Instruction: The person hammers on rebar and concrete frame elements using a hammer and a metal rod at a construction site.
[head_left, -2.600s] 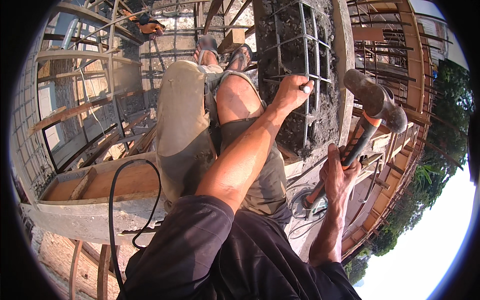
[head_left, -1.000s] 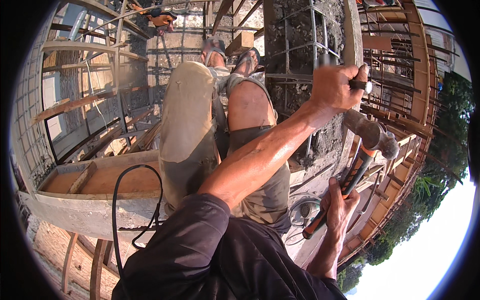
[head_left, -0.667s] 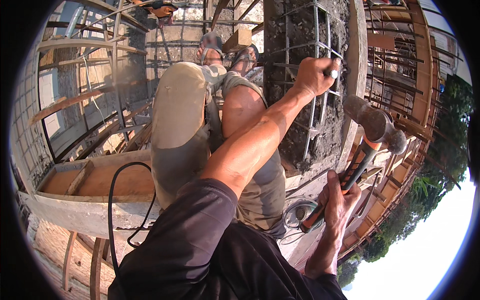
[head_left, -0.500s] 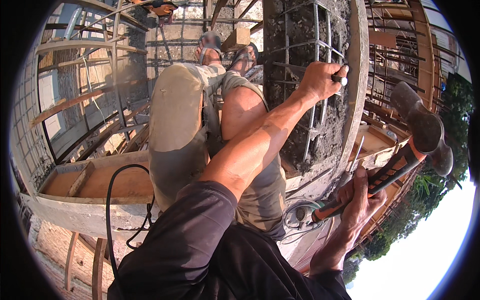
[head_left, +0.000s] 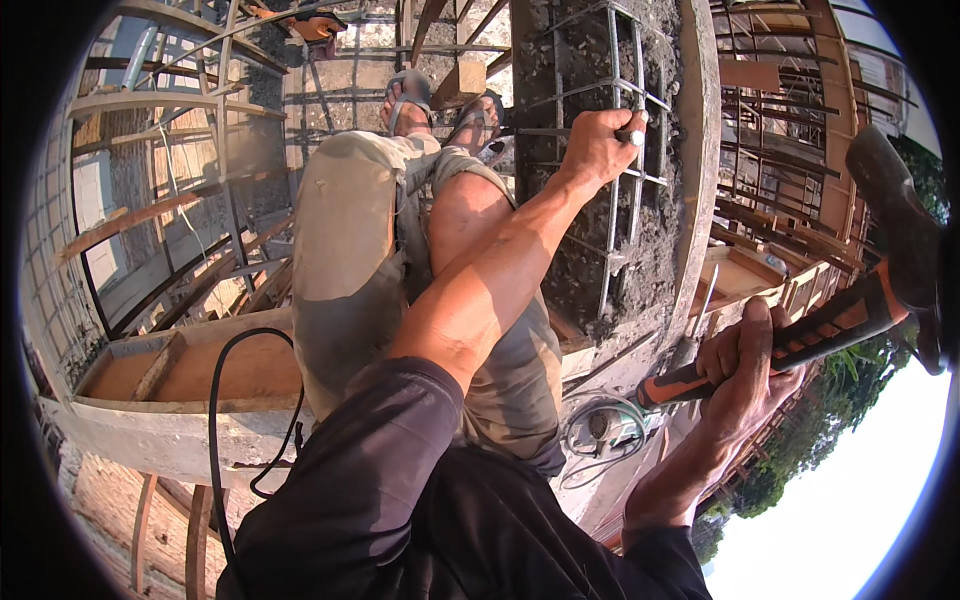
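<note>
My left hand is closed in a fist around a chisel. Only the chisel's round, bright steel head and a bit of dark shank show; its tip is hidden below the fist. The fist is over rebar on a rough, dark concrete surface. Over on the right side, my right hand grips a hammer by its black and orange handle. The dark metal hammer head is raised at the right rim, partly lost in the picture's dark edge.
A board edge runs along the concrete's right side. A coiled cable and green power tool lie near my right forearm. Sandalled feet rest by a wooden block. A black cable loops on the left, beside wooden formwork.
My right hand has swung the hammer outward to the right and slightly upward in the picture. The left fist with the chisel appears slightly further left, as does the whole scene.
</note>
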